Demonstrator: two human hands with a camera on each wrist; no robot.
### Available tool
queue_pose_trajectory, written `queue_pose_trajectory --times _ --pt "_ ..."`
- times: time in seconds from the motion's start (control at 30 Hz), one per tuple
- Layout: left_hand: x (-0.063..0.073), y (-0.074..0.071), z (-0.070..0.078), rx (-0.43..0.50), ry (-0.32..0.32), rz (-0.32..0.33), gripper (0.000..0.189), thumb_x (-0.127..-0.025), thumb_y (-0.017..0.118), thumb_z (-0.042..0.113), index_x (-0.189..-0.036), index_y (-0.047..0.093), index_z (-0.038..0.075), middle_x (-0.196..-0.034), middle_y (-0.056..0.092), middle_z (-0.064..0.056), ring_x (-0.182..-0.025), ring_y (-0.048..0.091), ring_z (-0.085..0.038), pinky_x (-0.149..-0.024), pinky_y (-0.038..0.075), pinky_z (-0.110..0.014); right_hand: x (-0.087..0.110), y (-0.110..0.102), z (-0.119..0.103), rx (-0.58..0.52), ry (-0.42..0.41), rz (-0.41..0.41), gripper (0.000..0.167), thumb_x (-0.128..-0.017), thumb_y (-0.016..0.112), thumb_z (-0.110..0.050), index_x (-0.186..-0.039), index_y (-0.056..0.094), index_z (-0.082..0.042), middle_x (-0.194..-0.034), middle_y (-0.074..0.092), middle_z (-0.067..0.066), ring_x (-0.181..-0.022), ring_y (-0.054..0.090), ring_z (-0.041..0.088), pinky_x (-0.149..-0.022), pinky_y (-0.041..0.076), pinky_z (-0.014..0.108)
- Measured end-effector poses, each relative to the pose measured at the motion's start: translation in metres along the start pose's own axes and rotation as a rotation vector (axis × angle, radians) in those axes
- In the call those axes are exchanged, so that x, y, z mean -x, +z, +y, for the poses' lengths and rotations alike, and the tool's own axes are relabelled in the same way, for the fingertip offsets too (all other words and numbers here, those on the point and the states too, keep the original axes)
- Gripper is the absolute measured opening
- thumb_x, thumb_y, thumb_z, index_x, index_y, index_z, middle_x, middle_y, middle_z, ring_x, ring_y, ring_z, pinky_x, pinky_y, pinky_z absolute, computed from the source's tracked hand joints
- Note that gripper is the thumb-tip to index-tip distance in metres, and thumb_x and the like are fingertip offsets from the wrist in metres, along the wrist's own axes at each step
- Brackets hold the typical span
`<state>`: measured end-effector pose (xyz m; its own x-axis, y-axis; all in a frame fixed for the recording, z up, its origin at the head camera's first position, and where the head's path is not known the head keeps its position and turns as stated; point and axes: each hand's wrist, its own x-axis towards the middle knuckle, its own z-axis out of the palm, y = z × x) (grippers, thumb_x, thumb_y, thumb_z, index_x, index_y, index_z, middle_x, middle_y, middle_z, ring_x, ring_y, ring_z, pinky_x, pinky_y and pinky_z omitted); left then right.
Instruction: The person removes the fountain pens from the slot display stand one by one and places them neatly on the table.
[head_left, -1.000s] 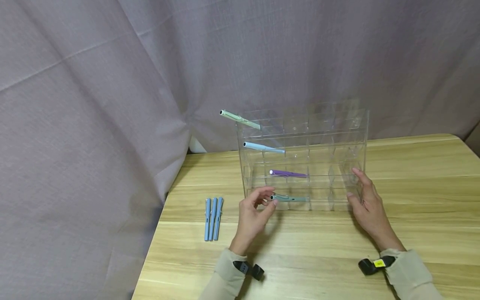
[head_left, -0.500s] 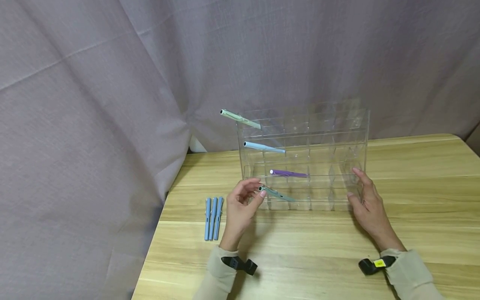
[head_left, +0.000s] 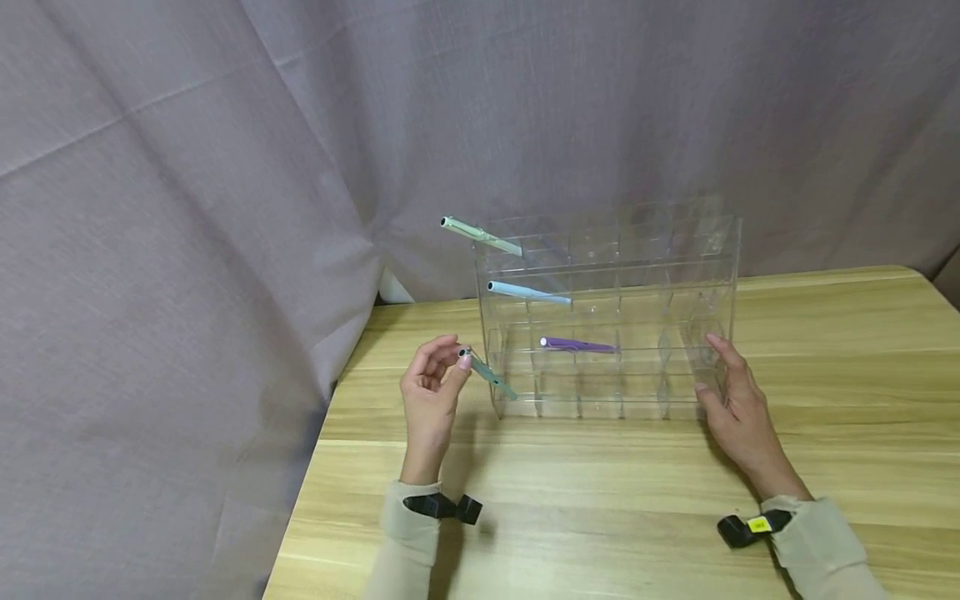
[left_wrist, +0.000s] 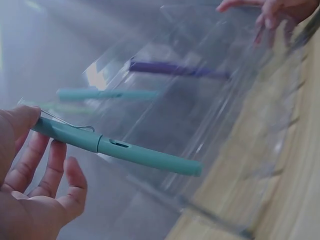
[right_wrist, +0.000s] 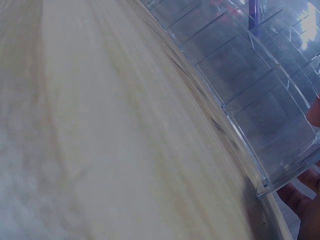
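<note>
My left hand (head_left: 429,396) pinches a green fountain pen (head_left: 489,377) near its cap end, thumb against the other fingers. The pen slants down to the right, its far end overlapping the lower left corner of a clear acrylic pen rack (head_left: 645,265). In the left wrist view the pen's clip and barrel (left_wrist: 150,157) show fully. My right hand (head_left: 742,417) holds the rack's right side, thumb at the front and fingers on the outer wall. Across the rack's tiers lie a pale green pen (head_left: 480,237), a light blue pen (head_left: 528,293) and a purple pen (head_left: 577,345).
The rack stands on a wooden table (head_left: 600,500), its tiers split by thin clear dividers. A grey curtain (head_left: 225,208) hangs behind and to the left. The blue pens seen earlier on the table are hidden behind my left hand and forearm.
My left hand has drawn the green pen leftward out of the rack's lowest tier, tilting its far end down, and now covers the three blue pens. My right hand stays put.
</note>
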<state>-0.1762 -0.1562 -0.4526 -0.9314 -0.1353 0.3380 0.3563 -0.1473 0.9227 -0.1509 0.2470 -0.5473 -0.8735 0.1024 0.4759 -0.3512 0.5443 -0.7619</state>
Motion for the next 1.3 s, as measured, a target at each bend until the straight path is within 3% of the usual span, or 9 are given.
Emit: queue_pose_trajectory --times 0.17,0.33,0.43,0.63,0.77,0.87,1.07,1.17,1.3 --pt "-0.008 -0.019 0.004 0.074 0.013 0.072 0.036 -0.097 0.073 -0.006 -0.131 0.063 -0.010 -0.106 0.078 0.003 -0.092 0.073 -0.009 -0.082 0.066 -0.025 0.000 0.000 -0.001 0.004 -0.008 0.004 0.074 -0.099 0.057 0.003 -0.166 0.034 -0.018 -0.170 0.039 0.023 -0.153 0.024 -0.014 -0.133 0.019 0.032" --pt "-0.012 -0.038 0.007 0.119 -0.005 0.146 0.031 -0.097 0.072 -0.007 -0.127 0.069 0.001 -0.105 0.079 0.002 -0.089 0.074 -0.009 -0.076 0.066 -0.025 0.000 0.000 -0.002 0.002 -0.001 0.006 0.074 -0.099 0.057 0.003 -0.166 0.034 -0.018 -0.169 0.039 0.025 -0.152 0.024 -0.014 -0.133 0.019 0.036" --pt "-0.012 -0.049 0.007 0.097 -0.036 0.189 0.030 -0.098 0.074 -0.004 -0.126 0.070 0.005 -0.106 0.079 0.002 -0.091 0.075 -0.009 -0.077 0.067 -0.026 0.000 0.000 -0.002 -0.003 0.004 0.002 0.074 -0.099 0.057 0.002 -0.167 0.034 -0.018 -0.170 0.038 0.024 -0.153 0.024 -0.014 -0.134 0.020 0.049" --pt "-0.009 -0.075 0.001 0.018 -0.110 0.270 0.031 -0.098 0.076 0.003 -0.128 0.069 0.002 -0.108 0.079 0.004 -0.095 0.075 -0.008 -0.080 0.066 -0.025 0.000 0.001 -0.001 0.003 -0.005 0.003 0.074 -0.100 0.057 0.003 -0.166 0.034 -0.018 -0.171 0.038 0.018 -0.153 0.024 -0.014 -0.132 0.018 0.030" --pt "-0.009 -0.089 -0.004 -0.014 -0.111 0.306 0.031 -0.098 0.076 0.004 -0.128 0.070 0.001 -0.107 0.080 0.005 -0.093 0.075 -0.007 -0.077 0.065 -0.023 0.000 0.000 -0.001 -0.001 -0.001 0.002 0.074 -0.100 0.057 0.003 -0.167 0.034 -0.018 -0.172 0.038 0.018 -0.153 0.024 -0.013 -0.134 0.019 0.039" --pt "-0.012 -0.096 -0.005 -0.026 -0.088 0.322 0.031 -0.098 0.077 0.003 -0.128 0.070 -0.002 -0.104 0.080 0.005 -0.091 0.074 -0.006 -0.075 0.065 -0.022 0.000 -0.001 -0.002 -0.007 0.008 -0.002 0.074 -0.100 0.057 0.003 -0.167 0.034 -0.019 -0.172 0.037 0.019 -0.154 0.024 -0.012 -0.134 0.019 0.050" --pt "-0.019 -0.102 -0.004 -0.064 -0.066 0.295 0.039 -0.097 0.079 0.006 -0.132 0.067 -0.007 -0.104 0.080 0.006 -0.089 0.074 -0.005 -0.073 0.064 -0.020 -0.001 -0.003 -0.002 -0.012 0.017 -0.009 0.075 -0.100 0.058 0.003 -0.167 0.033 -0.020 -0.171 0.037 0.021 -0.155 0.024 -0.010 -0.134 0.018 0.053" --pt "-0.019 -0.105 -0.004 -0.114 -0.091 0.281 0.038 -0.097 0.079 0.006 -0.131 0.068 -0.006 -0.101 0.080 0.009 -0.086 0.073 -0.004 -0.071 0.061 -0.018 -0.001 -0.002 -0.002 -0.010 0.015 -0.007 0.075 -0.100 0.058 0.003 -0.167 0.034 -0.020 -0.170 0.037 0.024 -0.154 0.024 -0.011 -0.133 0.019 0.058" --pt "-0.017 -0.111 -0.007 -0.188 -0.150 0.281 0.033 -0.097 0.079 0.006 -0.127 0.071 -0.006 -0.097 0.081 0.013 -0.084 0.072 -0.003 -0.069 0.057 -0.017 0.000 -0.001 -0.001 -0.002 0.007 0.004 0.075 -0.099 0.058 0.003 -0.167 0.034 -0.019 -0.169 0.039 0.026 -0.152 0.025 -0.013 -0.134 0.020 0.048"
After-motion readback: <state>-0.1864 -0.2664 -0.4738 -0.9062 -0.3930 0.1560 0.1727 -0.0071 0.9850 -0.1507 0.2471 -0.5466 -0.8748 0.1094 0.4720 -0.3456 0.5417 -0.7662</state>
